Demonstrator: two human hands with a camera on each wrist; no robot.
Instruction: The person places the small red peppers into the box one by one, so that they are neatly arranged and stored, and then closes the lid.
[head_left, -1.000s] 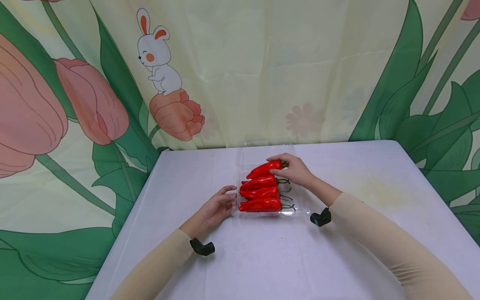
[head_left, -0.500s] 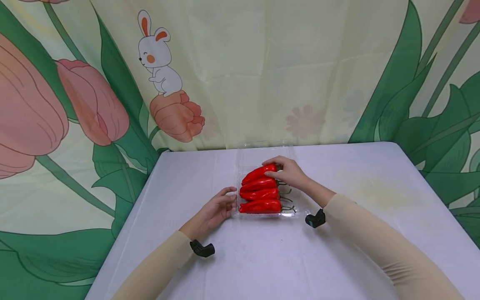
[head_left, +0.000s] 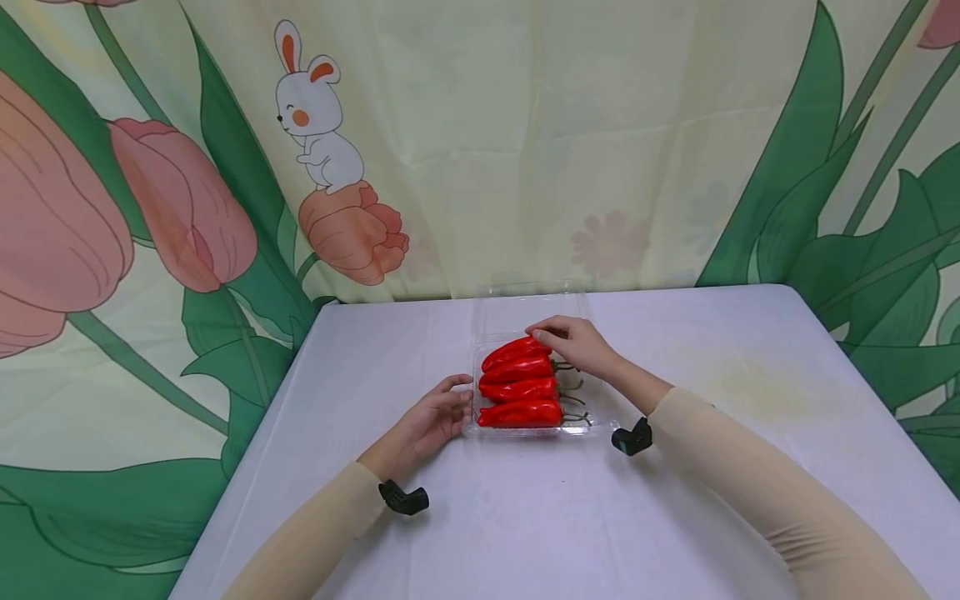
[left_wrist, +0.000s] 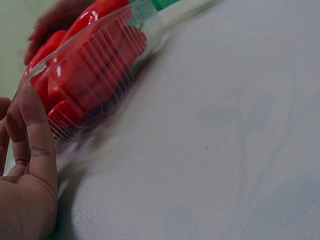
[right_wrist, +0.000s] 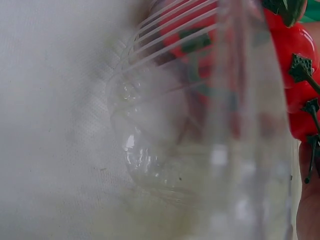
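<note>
Several glossy red peppers [head_left: 519, 414] with green stems lie stacked side by side in a clear plastic clamshell box [head_left: 517, 431]. Over the stem end of the farthest pepper [head_left: 510, 354], my right hand [head_left: 585, 346] rests its fingertips and thumb at the pepper's far edge, covering the stem. Beside the box's left wall, my left hand [head_left: 431, 421] holds its fingers loosely extended. The left wrist view has one of those fingers [left_wrist: 37, 132] upright against the clear wall. Green stems [right_wrist: 301, 67] show past the box's edge in the right wrist view.
The box's transparent lid [head_left: 528, 312] lies folded back toward the curtain. A white cloth covers the table [head_left: 675, 350]. Behind it hangs a curtain [head_left: 480, 167] printed with tulips and a rabbit. Each wrist wears a small black camera [head_left: 632, 437].
My right hand has lowered the farthest pepper toward the others and shifted left, and its thumb has come off the pepper's near side. My left hand has stayed by the box.
</note>
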